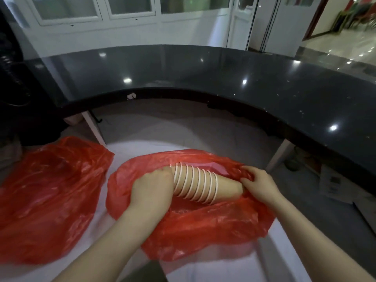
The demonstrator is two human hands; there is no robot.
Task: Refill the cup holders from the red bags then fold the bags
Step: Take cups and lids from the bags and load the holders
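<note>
A stack of tan paper cups with white rims (pixel 198 185) lies on its side in the mouth of a red plastic bag (pixel 203 222) on a white surface. My left hand (pixel 151 189) grips the wide end of the stack. My right hand (pixel 259 185) pinches the bag's rim at the stack's narrow end. A second red bag (pixel 46 192) lies crumpled to the left, apart from both hands. No cup holder is in view.
A curved black glossy counter (pixel 223 78) arcs across behind the white work surface (pixel 142 147). Its white legs (pixel 94 127) stand at left and right. Papers or boxes (pixel 335 182) sit low at the right under the counter.
</note>
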